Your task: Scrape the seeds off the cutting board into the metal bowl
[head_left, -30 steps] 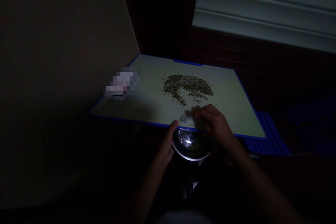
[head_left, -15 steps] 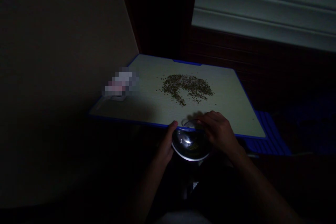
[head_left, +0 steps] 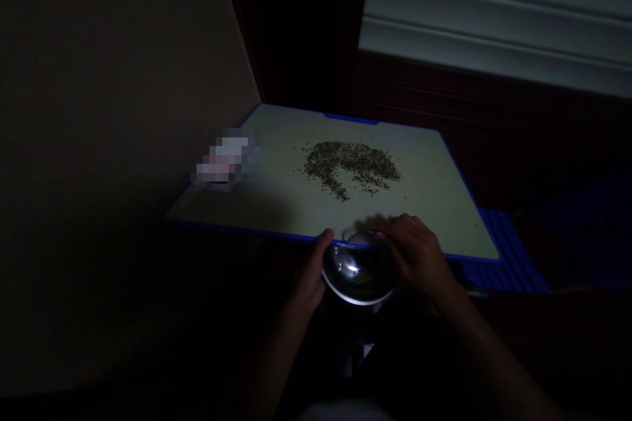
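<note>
A pale table (head_left: 276, 200) with a blue rim carries a loose heap of small greenish-brown seeds (head_left: 351, 168). Just below its near edge, my left hand (head_left: 312, 270) grips the rim of a shiny metal bowl (head_left: 356, 276) with a few seeds inside. My right hand (head_left: 413, 251) hovers at the table's near edge above the bowl, fingers closed on a small pale scraper (head_left: 356, 235) that sits at the edge. The room is very dark.
A small blurred pinkish-white object (head_left: 224, 161) lies at the table's left side. A beige wall stands at the left, a white ribbed panel (head_left: 494, 20) at the back right, and a blue plastic thing (head_left: 503, 256) beside the table's right corner.
My right hand has drawn the scraper from the table surface toward the near edge, over the bowl. The left hand and bowl have stayed put.
</note>
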A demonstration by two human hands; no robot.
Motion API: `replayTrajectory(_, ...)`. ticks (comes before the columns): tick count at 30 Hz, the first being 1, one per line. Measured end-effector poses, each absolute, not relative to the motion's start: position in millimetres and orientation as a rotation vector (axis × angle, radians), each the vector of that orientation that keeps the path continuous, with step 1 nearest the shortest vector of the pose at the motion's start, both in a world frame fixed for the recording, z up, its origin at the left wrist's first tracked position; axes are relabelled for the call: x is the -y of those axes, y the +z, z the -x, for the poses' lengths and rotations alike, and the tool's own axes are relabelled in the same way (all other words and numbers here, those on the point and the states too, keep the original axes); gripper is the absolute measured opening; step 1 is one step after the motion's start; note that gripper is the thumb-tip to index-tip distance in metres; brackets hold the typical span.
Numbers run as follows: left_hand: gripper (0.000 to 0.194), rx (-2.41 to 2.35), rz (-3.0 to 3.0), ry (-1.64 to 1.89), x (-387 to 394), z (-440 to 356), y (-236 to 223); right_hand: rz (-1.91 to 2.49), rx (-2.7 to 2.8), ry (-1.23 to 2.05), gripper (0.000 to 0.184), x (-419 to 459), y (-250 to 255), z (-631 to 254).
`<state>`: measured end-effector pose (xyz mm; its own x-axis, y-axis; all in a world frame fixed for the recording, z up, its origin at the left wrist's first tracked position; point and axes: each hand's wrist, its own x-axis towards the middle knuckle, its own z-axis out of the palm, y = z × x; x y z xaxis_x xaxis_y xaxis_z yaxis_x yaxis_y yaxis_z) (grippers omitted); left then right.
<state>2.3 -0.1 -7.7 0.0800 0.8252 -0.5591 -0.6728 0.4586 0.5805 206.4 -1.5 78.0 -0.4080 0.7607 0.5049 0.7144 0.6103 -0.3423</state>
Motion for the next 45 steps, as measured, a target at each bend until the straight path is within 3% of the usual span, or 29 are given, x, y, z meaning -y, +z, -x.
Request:
replayTrajectory(12, 0.057, -0.969, -0.192, 1.266, 0.9, -3.0, -12.1, 1.317, 2.039, 0.123, 0.022, -60.2, 78.1, -210.2)
replayTrajectory(21, 0.055, -0.968, -0.207, 1.278, 1.9, -2.0, -10.7, 0.949, 2.235, 0.107, 0.020, -120.9, 92.9, -192.0)
replayTrajectory(45, 0.058, -0.988, -0.234, 1.255, 2.0, -1.7, -17.3, 0.919, 2.193, 0.053, 0.021, -124.1, 76.2, -197.8)
